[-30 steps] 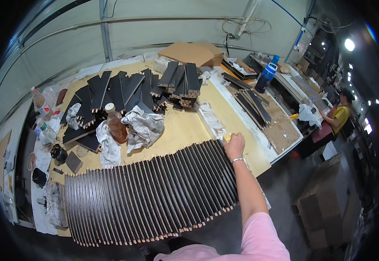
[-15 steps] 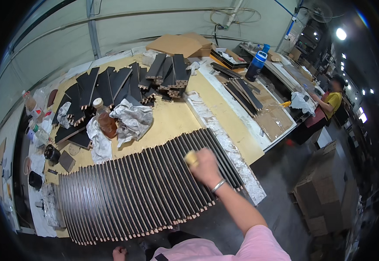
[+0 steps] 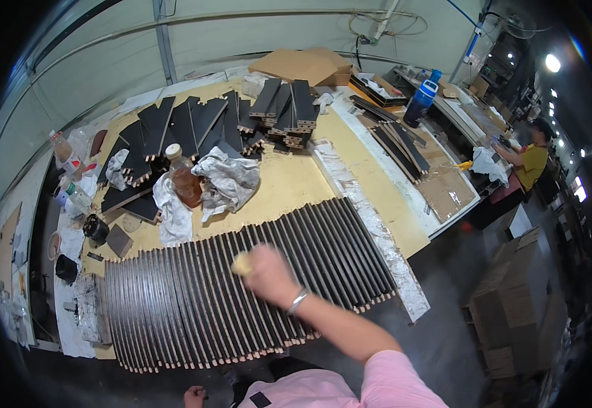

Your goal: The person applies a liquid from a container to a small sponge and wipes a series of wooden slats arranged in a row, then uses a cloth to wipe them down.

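Note:
My right hand (image 3: 269, 275) is closed round a pale yellow, sponge-like pad (image 3: 241, 264); motion blurs both. It is over the middle of a wide row of narrow dark strips (image 3: 173, 299), laid side by side with pale ends toward me. The strips at the left look glossier. Down at the lower edge, away from the strips, my left hand (image 3: 195, 396) has curled fingers; what they hold, if anything, cannot be made out. Beyond the row stand a bottle of amber liquid (image 3: 186, 182) and a crumpled whitish cloth (image 3: 227, 182).
Stacked black boards (image 3: 201, 122) lie at the back of the yellow tabletop (image 3: 279, 194). Plastic bottles (image 3: 65, 153) and a black cup (image 3: 95, 228) stand left. A blue bottle (image 3: 421, 102) is at the back right. Cardboard boxes (image 3: 513, 299) and a co-worker (image 3: 530, 163) are further right.
My right hand has swept left across the strips with the yellow pad, from the right part to the middle. The whole view has shifted slightly. My left hand stays low.

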A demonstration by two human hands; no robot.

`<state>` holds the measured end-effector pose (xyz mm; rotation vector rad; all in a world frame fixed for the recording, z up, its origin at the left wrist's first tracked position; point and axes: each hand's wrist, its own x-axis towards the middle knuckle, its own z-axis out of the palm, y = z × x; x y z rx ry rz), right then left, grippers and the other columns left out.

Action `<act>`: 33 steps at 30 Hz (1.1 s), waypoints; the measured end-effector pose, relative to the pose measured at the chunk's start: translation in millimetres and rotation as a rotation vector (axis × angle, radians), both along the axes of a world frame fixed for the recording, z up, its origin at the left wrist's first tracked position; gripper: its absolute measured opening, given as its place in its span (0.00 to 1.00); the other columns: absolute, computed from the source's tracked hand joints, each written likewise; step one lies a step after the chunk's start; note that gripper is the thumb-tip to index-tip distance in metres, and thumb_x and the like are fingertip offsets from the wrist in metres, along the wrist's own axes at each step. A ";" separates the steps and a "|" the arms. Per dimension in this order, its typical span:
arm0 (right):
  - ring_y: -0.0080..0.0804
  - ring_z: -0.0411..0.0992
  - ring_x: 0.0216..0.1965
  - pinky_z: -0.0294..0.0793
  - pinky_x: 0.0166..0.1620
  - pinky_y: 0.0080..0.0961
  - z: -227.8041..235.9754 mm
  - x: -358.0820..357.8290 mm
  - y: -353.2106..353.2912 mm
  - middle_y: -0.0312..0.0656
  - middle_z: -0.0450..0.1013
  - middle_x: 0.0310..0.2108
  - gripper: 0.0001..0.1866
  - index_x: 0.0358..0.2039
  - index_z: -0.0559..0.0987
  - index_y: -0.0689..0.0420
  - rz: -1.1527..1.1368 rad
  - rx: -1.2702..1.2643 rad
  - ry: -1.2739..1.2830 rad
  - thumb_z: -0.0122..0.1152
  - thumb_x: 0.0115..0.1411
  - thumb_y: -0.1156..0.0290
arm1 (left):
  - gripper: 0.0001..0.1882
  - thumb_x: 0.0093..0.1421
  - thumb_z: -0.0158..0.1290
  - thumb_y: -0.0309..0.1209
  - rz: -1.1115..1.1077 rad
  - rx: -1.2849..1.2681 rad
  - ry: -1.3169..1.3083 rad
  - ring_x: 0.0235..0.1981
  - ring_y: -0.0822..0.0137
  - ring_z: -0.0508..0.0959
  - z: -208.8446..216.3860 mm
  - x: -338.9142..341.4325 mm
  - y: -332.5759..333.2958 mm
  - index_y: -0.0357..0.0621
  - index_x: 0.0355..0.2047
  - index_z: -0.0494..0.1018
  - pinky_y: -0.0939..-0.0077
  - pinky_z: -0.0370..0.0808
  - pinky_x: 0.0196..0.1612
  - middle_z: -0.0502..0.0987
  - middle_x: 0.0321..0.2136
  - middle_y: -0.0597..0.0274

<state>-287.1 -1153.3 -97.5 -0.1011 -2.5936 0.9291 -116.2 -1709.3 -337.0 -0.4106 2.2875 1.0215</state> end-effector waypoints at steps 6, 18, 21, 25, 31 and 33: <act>0.59 0.81 0.47 0.83 0.56 0.55 -11.2 25.4 220.8 0.55 0.81 0.44 0.17 0.42 0.88 0.62 -0.618 0.404 0.064 0.84 0.54 0.70 | 0.21 0.66 0.72 0.29 0.009 0.019 0.008 0.40 0.60 0.90 -3.4 0.0 5.8 0.36 0.58 0.87 0.61 0.88 0.49 0.91 0.40 0.50; 0.62 0.83 0.47 0.85 0.55 0.55 -13.1 14.9 232.1 0.59 0.85 0.42 0.14 0.38 0.90 0.62 -0.444 0.213 0.048 0.83 0.54 0.69 | 0.21 0.66 0.72 0.30 0.004 -0.026 -0.002 0.40 0.60 0.90 0.5 -10.8 4.3 0.36 0.58 0.88 0.61 0.88 0.49 0.91 0.39 0.50; 0.58 0.85 0.42 0.86 0.52 0.50 -1.9 30.3 328.0 0.59 0.86 0.40 0.10 0.36 0.91 0.67 -0.709 0.229 0.097 0.77 0.62 0.72 | 0.21 0.66 0.72 0.30 -0.024 -0.002 -0.010 0.40 0.60 0.91 -7.9 -20.1 23.1 0.36 0.57 0.88 0.61 0.88 0.49 0.92 0.39 0.49; 0.39 0.89 0.38 0.87 0.47 0.34 6.8 9.5 317.3 0.52 0.90 0.37 0.11 0.43 0.95 0.65 -0.378 -0.064 0.109 0.73 0.65 0.73 | 0.21 0.66 0.72 0.31 -0.022 -0.017 -0.006 0.40 0.60 0.91 -4.4 -20.5 23.0 0.36 0.57 0.88 0.61 0.88 0.49 0.92 0.39 0.49; 0.26 0.83 0.34 0.84 0.43 0.28 -6.4 65.5 394.2 0.41 0.89 0.31 0.12 0.45 0.95 0.67 -0.643 -0.296 0.258 0.72 0.65 0.75 | 0.20 0.66 0.72 0.31 -0.066 -0.016 -0.029 0.40 0.60 0.91 -4.5 -32.4 52.2 0.36 0.57 0.89 0.61 0.88 0.48 0.92 0.39 0.49; 0.33 0.86 0.35 0.86 0.46 0.32 -22.6 82.4 408.6 0.47 0.90 0.32 0.13 0.44 0.95 0.67 -0.767 -0.288 0.211 0.71 0.64 0.75 | 0.20 0.66 0.72 0.31 -0.081 -0.019 -0.036 0.40 0.60 0.91 -4.7 -36.7 61.0 0.36 0.57 0.89 0.61 0.88 0.48 0.92 0.39 0.49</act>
